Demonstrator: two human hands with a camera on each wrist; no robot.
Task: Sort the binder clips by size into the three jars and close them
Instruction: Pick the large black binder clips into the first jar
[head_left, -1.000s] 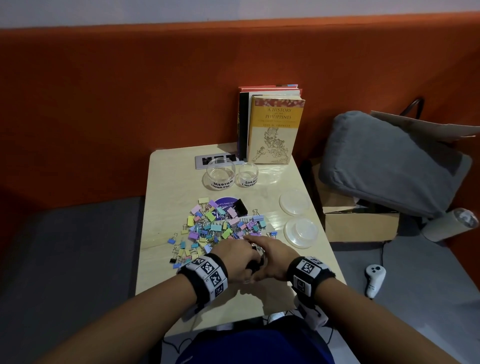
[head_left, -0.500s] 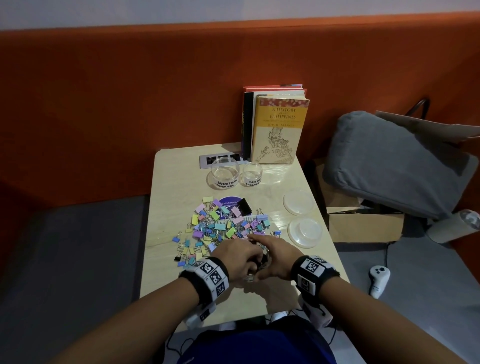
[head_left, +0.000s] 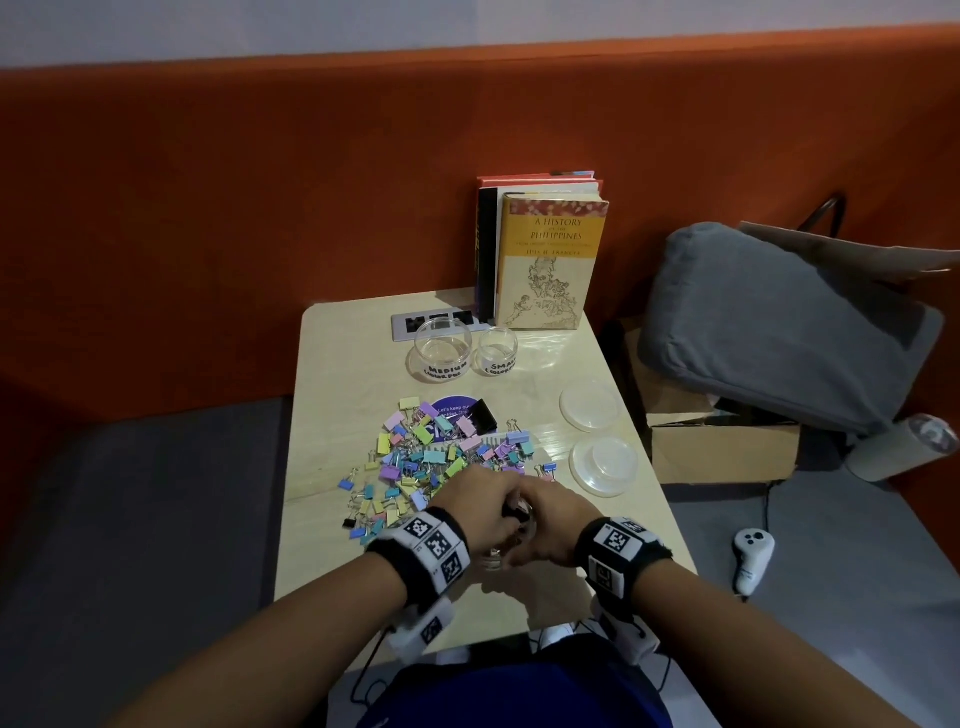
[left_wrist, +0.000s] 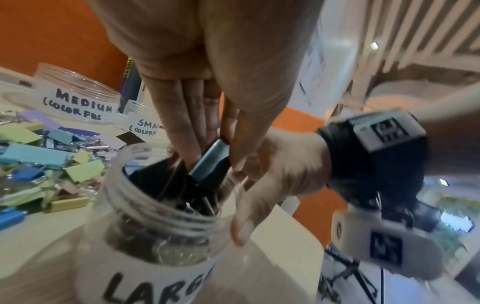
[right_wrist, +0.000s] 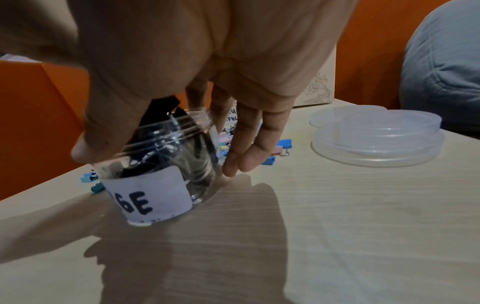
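A clear jar labelled LARGE (left_wrist: 161, 226) stands near the table's front edge and holds several black binder clips. My right hand (right_wrist: 161, 156) grips its neck, thumb on one side and fingers on the other. My left hand (left_wrist: 210, 152) points down into the jar's mouth and pinches a large black clip (left_wrist: 207, 162) at the rim. In the head view both hands (head_left: 514, 519) cover most of the jar (head_left: 491, 560). A pile of small and medium pastel clips (head_left: 431, 457) lies just behind. The open MEDIUM jar (head_left: 443, 349) and SMALL jar (head_left: 498, 351) stand further back.
Two clear lids (head_left: 590, 404) (head_left: 604, 465) lie on the table's right side. One more black clip (head_left: 483, 415) sits at the pile's far edge. Books (head_left: 545, 260) stand at the back. A grey cushion (head_left: 779, 322), a cardboard box (head_left: 722, 452) and a white controller (head_left: 750, 558) lie right of the table.
Both hands have stayed together at the LARGE jar and barely shifted. The head view has drifted slightly.
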